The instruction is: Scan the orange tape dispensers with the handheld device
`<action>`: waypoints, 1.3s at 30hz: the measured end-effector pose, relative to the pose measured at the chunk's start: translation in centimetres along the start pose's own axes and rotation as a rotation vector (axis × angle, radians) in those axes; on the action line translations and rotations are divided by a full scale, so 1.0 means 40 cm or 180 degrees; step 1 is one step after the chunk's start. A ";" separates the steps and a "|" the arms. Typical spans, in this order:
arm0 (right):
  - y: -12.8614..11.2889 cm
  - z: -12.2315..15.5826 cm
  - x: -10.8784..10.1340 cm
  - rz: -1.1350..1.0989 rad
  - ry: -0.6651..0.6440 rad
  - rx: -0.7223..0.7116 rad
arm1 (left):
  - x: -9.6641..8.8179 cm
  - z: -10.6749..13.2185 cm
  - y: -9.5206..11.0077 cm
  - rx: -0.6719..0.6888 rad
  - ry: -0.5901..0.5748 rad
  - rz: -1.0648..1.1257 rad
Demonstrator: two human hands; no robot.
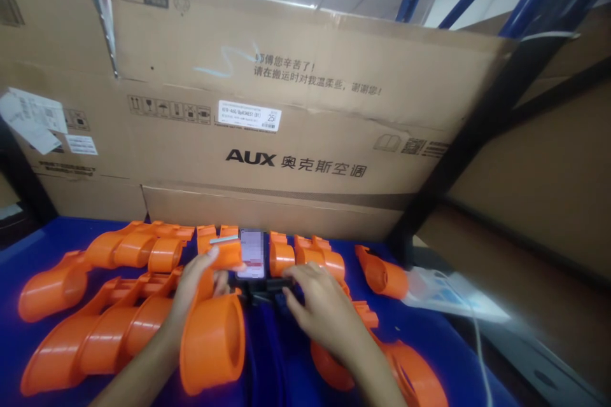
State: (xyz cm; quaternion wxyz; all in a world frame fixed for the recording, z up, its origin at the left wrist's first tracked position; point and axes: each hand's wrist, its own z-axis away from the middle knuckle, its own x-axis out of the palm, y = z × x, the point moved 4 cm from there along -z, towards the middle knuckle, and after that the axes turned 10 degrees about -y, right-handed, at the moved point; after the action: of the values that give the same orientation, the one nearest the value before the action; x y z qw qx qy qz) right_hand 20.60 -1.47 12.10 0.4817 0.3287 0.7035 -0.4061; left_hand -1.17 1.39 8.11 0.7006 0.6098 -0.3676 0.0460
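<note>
My left hand (191, 283) is closed around an orange plastic part with a wide cup-shaped ring (212, 343) at its lower end. A thin pale strip (224, 240) lies along the top of this part, near my thumb. My right hand (317, 296) has its fingers bent, thumb and forefinger at the right end of a small black piece (275, 285) whose kind I cannot make out. Just behind that piece a phone (252, 253) stands upright with its screen lit. Part of my left fingers is hidden behind the orange part.
Several similar orange parts lie in rows on the blue surface (300, 388), left and right. A large cardboard box (296, 133) rises behind. At the right are a dark rack post (458, 146), a clear plastic bag (449, 292) and a white cable (480, 343).
</note>
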 end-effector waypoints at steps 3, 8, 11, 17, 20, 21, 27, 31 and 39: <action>-0.005 -0.001 0.013 0.0006 -0.0085 -0.0125 | 0.001 -0.013 -0.021 0.0087 0.0045 -0.0315; -0.010 -0.002 0.028 -0.0020 -0.0055 -0.0165 | 0.010 -0.018 -0.029 0.0502 0.0360 -0.0578; -0.012 -0.005 0.024 -0.0071 0.0064 -0.0118 | 0.017 -0.012 -0.027 0.0575 0.0410 -0.0680; -0.026 -0.009 0.002 -0.0274 0.0277 -0.0107 | 0.024 -0.009 -0.037 0.0471 0.0411 -0.0872; -0.043 -0.003 -0.012 -0.0646 0.0441 -0.0239 | 0.027 -0.009 -0.046 0.0447 0.0346 -0.1061; -0.050 -0.001 -0.016 -0.0805 0.0498 -0.0317 | 0.028 -0.007 -0.050 0.0452 0.0328 -0.1140; -0.088 0.005 -0.014 -0.1327 0.0753 -0.0729 | 0.045 0.005 -0.074 0.0428 0.0204 -0.1461; -0.078 0.000 -0.002 -0.1518 0.1102 -0.0491 | 0.058 0.006 -0.076 0.0388 0.0028 -0.1442; -0.079 -0.003 -0.007 -0.2067 0.0973 -0.0305 | 0.076 0.019 -0.073 0.0274 -0.0065 -0.1340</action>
State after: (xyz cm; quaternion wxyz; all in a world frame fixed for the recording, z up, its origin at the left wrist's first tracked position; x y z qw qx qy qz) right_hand 17.95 -2.82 13.18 0.2317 0.1221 0.8534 -0.4506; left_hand 2.17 -1.20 7.43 0.6643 0.7030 -0.2369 -0.0918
